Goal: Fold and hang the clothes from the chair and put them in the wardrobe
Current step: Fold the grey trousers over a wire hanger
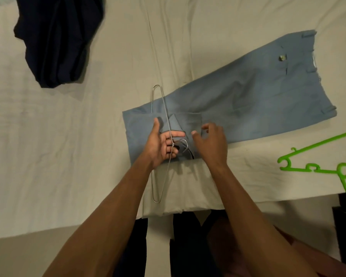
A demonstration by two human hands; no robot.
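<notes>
Light blue trousers (258,92) lie flat on the bed, waistband to the far right, leg ends folded back toward the middle. A thin metal wire hanger (163,100) lies across the folded leg end, its hook near my fingers. My left hand (162,144) is palm up with fingers curled round the hanger's wire near the hook. Just to its right, my right hand (210,142) hovers over the folded trouser hem, fingers loosely bent and spread, holding nothing.
The bed (68,136) has a wrinkled cream sheet. A dark navy garment (58,41) is heaped at the far left. A green plastic hanger (312,168) lies near the bed's right front edge. Dark furniture stands beyond the edge at lower right.
</notes>
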